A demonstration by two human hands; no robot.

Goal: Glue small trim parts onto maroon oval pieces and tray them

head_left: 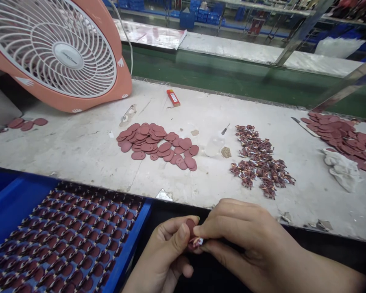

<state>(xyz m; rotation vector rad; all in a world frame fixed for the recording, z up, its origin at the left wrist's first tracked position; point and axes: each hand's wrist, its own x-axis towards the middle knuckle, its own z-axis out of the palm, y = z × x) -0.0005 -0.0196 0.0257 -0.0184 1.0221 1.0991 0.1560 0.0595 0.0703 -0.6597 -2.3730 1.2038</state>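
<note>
Just off the bench edge, left fingers and right fingers pinching a maroon tag (blue tray rim beside).

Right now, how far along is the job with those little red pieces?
Done-looking: the blue tray holds many rows of pieces. In hand: the left hand and right hand pinch a maroon oval against a small patterned piece. Left: a heap of ovals and a heap of small pieces on the table.
</note>
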